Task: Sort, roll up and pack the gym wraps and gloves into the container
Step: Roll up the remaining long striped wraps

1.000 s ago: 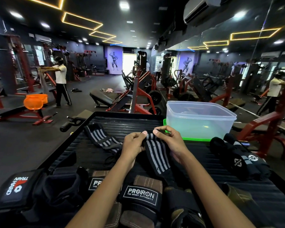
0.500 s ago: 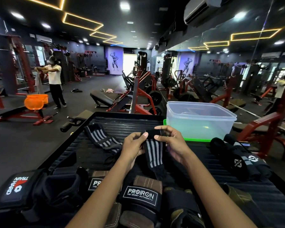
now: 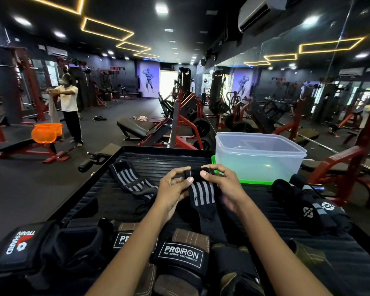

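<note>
Right now you are pinching the rolled top end of a striped wrap (image 3: 201, 190) between both hands: your left hand (image 3: 175, 189) is holding it from the left with thumb and curled fingers, and your right hand (image 3: 224, 186) is gripping it from the right the same way. The roll is sitting between your fingertips, raised above the black platform (image 3: 162, 159), while the loose tail is hanging down toward the PROIRON gloves (image 3: 179, 255) lying nearest you. A second striped wrap (image 3: 128, 180) is lying unrolled to the left. The clear container (image 3: 259, 157) is standing open just beyond your right hand, and dark rolled wraps (image 3: 308, 208) are resting to its right.
</note>
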`<state>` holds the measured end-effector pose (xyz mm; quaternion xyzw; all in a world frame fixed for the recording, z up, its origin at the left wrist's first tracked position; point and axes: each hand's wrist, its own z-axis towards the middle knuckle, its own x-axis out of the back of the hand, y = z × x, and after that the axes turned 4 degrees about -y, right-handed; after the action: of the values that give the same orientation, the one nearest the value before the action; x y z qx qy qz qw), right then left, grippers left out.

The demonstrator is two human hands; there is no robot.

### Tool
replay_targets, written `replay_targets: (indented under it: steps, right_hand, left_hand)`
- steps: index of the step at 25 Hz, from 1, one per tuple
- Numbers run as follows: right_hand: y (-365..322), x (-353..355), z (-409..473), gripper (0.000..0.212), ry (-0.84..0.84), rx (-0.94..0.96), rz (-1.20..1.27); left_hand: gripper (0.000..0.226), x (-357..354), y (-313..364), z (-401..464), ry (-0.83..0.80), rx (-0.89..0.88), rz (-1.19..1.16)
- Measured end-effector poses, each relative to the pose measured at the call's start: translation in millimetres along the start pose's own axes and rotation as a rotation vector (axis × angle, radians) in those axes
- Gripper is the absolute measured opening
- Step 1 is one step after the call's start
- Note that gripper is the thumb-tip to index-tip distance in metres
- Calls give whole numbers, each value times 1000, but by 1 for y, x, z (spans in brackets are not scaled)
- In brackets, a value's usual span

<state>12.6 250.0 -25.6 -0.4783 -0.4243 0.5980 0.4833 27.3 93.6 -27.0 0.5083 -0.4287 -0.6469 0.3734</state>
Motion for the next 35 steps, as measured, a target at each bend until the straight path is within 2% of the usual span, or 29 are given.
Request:
replay_targets:
  steps: [6,9,14,17,22,27,30,35]
  right_hand:
    - [-3,-3,-2,25,-61,-14,35]
    - [-3,-3,-2,26,-68,0,14]
    - [0,-5,-1,11,-19,40,10]
    - [5,-3,1,27,46,5,-19]
    - [2,-3,-2,18,13,-25,16]
    - [1,-6,-4,23,-27,11,21]
    - [-1,-7,-4,26,-53,43,13]
    - [0,-6,-4,31,-97,35,0]
  left_hand:
    - [15,0,-3,4,53,78,-88]
    - [22,0,-3,4,47,125,-55]
    - [3,0,0,4,38,74,-15]
    - [17,0,2,1,17,43,30]
    - [26,0,3,-1,5,31,22]
    - [4,1,0,3,50,43,-47]
    - [15,2,-2,5,69,78,-54]
    - [12,1,3,4,100,52,-69]
